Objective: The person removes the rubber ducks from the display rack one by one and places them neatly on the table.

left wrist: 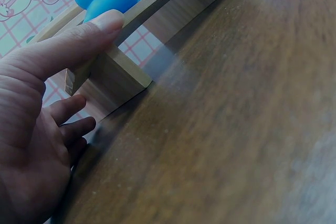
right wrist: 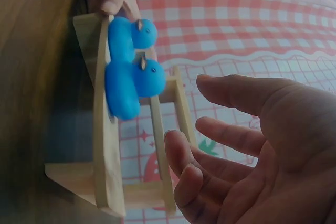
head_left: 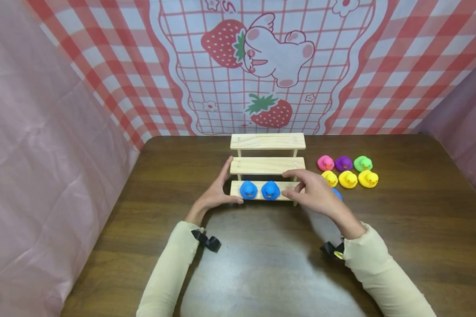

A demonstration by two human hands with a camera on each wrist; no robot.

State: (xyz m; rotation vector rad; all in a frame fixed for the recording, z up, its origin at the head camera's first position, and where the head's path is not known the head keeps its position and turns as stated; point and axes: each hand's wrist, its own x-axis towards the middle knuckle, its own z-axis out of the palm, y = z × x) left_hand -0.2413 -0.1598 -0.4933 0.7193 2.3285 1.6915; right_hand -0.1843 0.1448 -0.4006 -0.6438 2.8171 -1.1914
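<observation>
A small three-step wooden shelf (head_left: 267, 166) stands on the table. Two blue rubber ducks (head_left: 248, 190) sit side by side on its lowest step, facing the front. My left hand (head_left: 216, 192) grips the shelf's left end; in the left wrist view the thumb (left wrist: 107, 22) lies on the lowest step's front edge, beside a duck. To the right of the second blue duck (head_left: 270, 190), my right hand (head_left: 315, 192) hovers by the step with thumb and fingers spread apart. The right wrist view shows nothing between its fingers (right wrist: 231, 132).
Right of the shelf, pink (head_left: 325, 163), purple (head_left: 343, 163) and green (head_left: 362, 164) ducks form a row behind three yellow ducks (head_left: 348, 179). Another blue duck (head_left: 337, 194) is partly hidden by my right hand. A checked strawberry cloth (head_left: 269, 66) hangs behind the table (head_left: 174, 167).
</observation>
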